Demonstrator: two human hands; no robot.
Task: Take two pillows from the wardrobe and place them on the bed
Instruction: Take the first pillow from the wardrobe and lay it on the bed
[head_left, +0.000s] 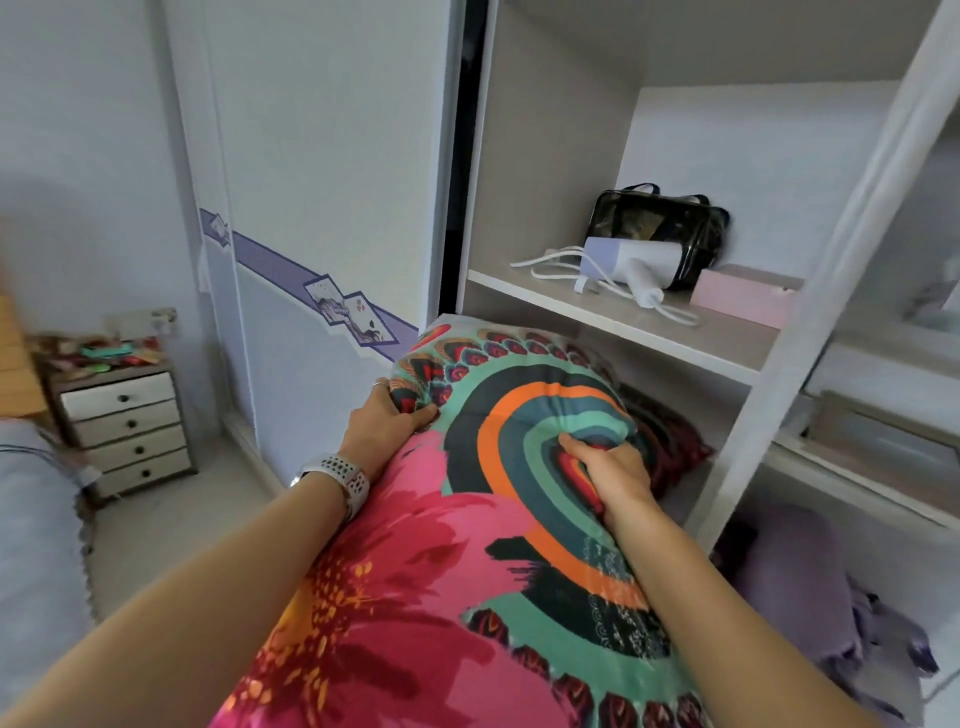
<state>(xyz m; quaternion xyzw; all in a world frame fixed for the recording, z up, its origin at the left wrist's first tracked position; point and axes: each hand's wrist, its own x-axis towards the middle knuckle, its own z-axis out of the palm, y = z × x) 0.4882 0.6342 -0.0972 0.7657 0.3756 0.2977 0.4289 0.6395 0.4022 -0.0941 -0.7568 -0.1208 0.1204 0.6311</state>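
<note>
- Pink-and-teal pillow (467, 519) is half out of the wardrobe (613, 312), your left hand (382, 421) and right hand (610, 467) each clenched on a bunch of its cover.
- You look mid-way through fetching the first pillow.
- Next, draw it clear of the shelf and turn left towards the bed (31, 519).

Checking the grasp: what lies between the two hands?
Head view: only the colourful pillow spans the gap between left hand and right hand; both grip bunched fabric.

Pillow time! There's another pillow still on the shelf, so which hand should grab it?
Probably the right hand. It grips the colourful pillow on the wardrobe side, nearest the dark red pillow on the shelf. The left hand grips the side toward the room.
</note>
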